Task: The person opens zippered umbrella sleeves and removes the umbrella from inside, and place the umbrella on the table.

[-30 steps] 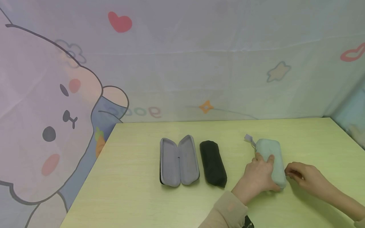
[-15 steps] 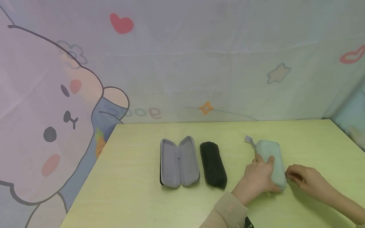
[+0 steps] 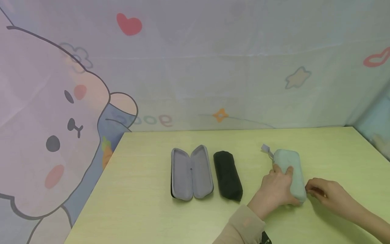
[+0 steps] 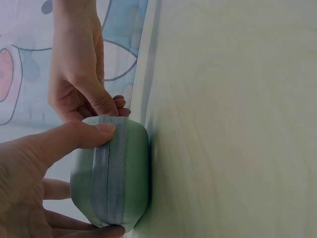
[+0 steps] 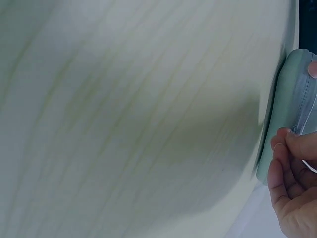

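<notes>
A mint-green zippered case (image 3: 286, 157) lies on the right part of the table, a short grey strap (image 3: 266, 148) at its far left corner. My left hand (image 3: 274, 188) grips it from the left, fingers over the top and thumb at the near end. In the left wrist view that thumb presses on the grey zipper band (image 4: 109, 173). At the right side of the case, my right hand (image 3: 330, 196) pinches the zipper pull between thumb and fingertips. A bit of the dark zipper slider (image 5: 294, 130) shows there in the right wrist view; the pull itself is mostly hidden.
Left of the green case lies a black soft pouch (image 3: 228, 176). Beyond it, a case with grey lining (image 3: 181, 174) sits spread open. Behind the light wooden table (image 3: 137, 203) hangs a printed cloth (image 3: 195, 84).
My right hand has slid slightly toward the near end along the right side of the green case. The left hand and the other cases have stayed in place.
</notes>
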The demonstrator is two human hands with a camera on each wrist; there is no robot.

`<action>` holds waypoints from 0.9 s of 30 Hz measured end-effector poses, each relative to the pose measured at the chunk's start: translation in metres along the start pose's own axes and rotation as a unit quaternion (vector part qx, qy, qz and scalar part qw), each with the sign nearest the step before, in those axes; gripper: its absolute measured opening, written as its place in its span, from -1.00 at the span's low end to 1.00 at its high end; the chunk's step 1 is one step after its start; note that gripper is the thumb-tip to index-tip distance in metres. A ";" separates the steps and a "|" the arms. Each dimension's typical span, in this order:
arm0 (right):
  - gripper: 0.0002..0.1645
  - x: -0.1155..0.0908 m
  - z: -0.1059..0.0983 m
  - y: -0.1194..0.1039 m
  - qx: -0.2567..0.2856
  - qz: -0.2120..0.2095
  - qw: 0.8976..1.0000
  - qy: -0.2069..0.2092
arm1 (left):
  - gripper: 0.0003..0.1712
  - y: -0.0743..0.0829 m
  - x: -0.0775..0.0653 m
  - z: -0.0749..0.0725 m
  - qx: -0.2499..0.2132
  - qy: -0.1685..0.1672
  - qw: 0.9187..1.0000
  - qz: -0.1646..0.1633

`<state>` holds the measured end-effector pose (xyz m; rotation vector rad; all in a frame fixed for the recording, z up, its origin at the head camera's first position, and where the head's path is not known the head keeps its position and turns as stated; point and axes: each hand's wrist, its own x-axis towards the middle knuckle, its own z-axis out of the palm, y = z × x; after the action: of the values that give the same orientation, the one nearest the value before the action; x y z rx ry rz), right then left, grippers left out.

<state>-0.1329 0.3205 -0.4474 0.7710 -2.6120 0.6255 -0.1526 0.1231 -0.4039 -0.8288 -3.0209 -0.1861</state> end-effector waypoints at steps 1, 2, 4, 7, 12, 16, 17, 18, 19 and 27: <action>-0.50 0.000 0.000 0.000 0.001 -0.002 1.000 -0.001 | 0.17 0.000 0.000 0.000 0.001 -0.001 1.000 0.000; -0.50 0.000 0.000 -0.001 0.001 -0.003 1.000 -0.003 | 0.17 0.000 0.000 0.000 0.002 0.000 1.000 0.000; -0.50 -0.001 0.000 -0.001 0.001 -0.004 1.000 -0.004 | 0.17 0.000 -0.001 -0.001 0.003 0.000 1.000 0.002; -0.50 -0.002 0.000 -0.002 0.001 -0.007 1.000 -0.006 | 0.17 -0.001 -0.001 -0.002 0.004 0.000 1.000 0.003; -0.48 -0.004 0.000 -0.004 0.001 -0.010 1.000 -0.004 | 0.17 0.000 0.000 -0.002 0.004 -0.003 1.000 0.003; -0.49 -0.006 0.001 -0.006 0.003 -0.009 1.000 -0.002 | 0.17 0.000 0.000 -0.002 0.002 -0.005 1.000 -0.001; -0.50 -0.006 0.001 -0.006 0.004 -0.009 1.000 -0.003 | 0.17 0.000 0.000 -0.002 0.002 -0.005 1.000 -0.002; -0.50 -0.007 0.001 -0.007 0.005 -0.007 1.000 -0.004 | 0.17 0.000 0.000 -0.002 0.002 -0.004 1.000 -0.003; -0.51 -0.007 0.001 -0.007 0.006 -0.006 1.000 -0.005 | 0.17 0.000 -0.001 -0.002 0.002 -0.005 1.000 -0.003; -0.64 -0.012 0.000 -0.013 0.009 0.012 1.000 -0.018 | 0.17 0.001 -0.002 -0.004 0.006 -0.003 1.000 0.003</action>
<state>-0.1164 0.3160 -0.4485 0.7647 -2.6545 0.6488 -0.1503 0.1219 -0.4001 -0.8397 -3.0223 -0.1648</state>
